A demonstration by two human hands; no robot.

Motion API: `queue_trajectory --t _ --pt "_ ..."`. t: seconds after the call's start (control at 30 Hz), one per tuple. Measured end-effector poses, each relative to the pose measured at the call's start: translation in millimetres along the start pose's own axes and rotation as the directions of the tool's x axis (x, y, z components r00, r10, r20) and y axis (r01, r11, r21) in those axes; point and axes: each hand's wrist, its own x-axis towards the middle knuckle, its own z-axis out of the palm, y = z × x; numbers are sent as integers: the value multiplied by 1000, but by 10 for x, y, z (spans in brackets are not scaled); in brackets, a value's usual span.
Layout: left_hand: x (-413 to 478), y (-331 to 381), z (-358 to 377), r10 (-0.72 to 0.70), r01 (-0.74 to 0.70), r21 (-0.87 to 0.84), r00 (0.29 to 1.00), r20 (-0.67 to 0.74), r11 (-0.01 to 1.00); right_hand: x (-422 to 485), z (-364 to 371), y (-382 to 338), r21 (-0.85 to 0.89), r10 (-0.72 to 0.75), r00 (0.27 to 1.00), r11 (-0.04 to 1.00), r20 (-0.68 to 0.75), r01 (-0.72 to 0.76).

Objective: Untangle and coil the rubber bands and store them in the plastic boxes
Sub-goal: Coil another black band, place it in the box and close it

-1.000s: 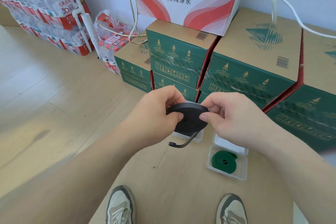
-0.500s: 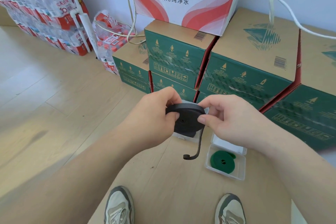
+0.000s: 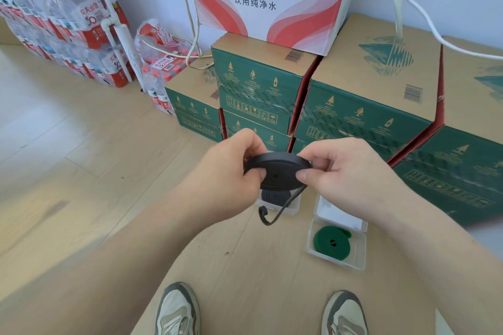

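1. A person stood on a wooden floor [image 3: 81,158] and held a black coil [image 3: 277,171] of rubber band between both hands, above the floor and in front of stacked cartons.
2. The left hand [image 3: 226,171] pinched the coil's left edge, thumb on the near face and the other fingers curled behind it.
3. The right hand [image 3: 345,171] gripped the coil's right edge, its thumb pressed to the near rim and its fingers closed over the top.
4. A loose tail [image 3: 275,215] of the black band hung from the coil's lower right side and curled up at its end, clear of the floor.
5. Directly beneath the coil a clear plastic box [image 3: 292,205] sat on the floor with another dark coil [image 3: 272,194] partly visible inside; how much it held could not be told.
6. To its right a second clear box [image 3: 359,253] lay open, its lid [image 3: 337,215] tipped back, with a green coil [image 3: 330,239] lying flat inside.
7. Green cartons [image 3: 362,109] were stacked behind the boxes, and a red-and-white carton [image 3: 266,0] rested on top of them.
8. Shrink-wrapped packs of bottled water [image 3: 62,22] stood at the left against the wall.
9. Two grey shoes [image 3: 178,310] showed at the bottom edge, toes pointing toward the boxes.
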Motion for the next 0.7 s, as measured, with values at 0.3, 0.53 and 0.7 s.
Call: queue_trajectory --t 0.3,0.53,0.7 --pt "-41 63 83 201 -180 334 979 -31 925 -112 37 -208 -289 -106 993 953 -56 85" --pt "-17 9 -31 -32 32 -15 999 -1 999 -28 -15 -26 -263 64 993 964 94 -37" --pt "-7 -45 -48 -28 28 6 999 37 1000 9 -10 13 -106 16 999 994 49 -11"
